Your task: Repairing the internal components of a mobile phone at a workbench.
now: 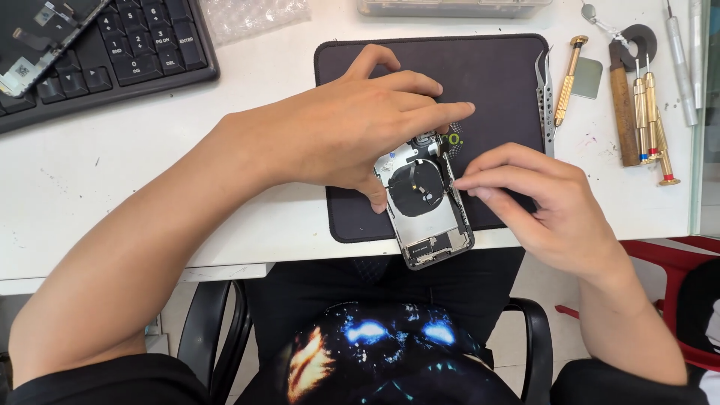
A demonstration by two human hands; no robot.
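The left hand (352, 124) is pressing down on the opened phone housing (426, 202), fingers spread and extended across its upper end, thumb tucked against its left edge, pinning it rather than wrapping around it. The right hand (536, 199) is coming in from the right side, fingertips (469, 184) pinched together right at the housing's right edge; whether anything small is sitting between them, I cannot tell.

The housing is lying open side up, its round black coil (424, 187) facing the camera. Its long axis is running from the far end near the middle of the dark work mat (495, 75) down toward the person, tilted slightly so the near end is leaning right. That near end is hanging just past the mat's front edge and the edge of the white table (112, 180).

Moving outward: a pair of tweezers (546, 97) is lying along the mat's right border, with a brass-handled screwdriver (570, 79) just beside it. Further right, more screwdrivers (651, 127) are lined up. Top left, a black keyboard (127, 52) is sitting with a detached phone screen (37, 34) resting on it.
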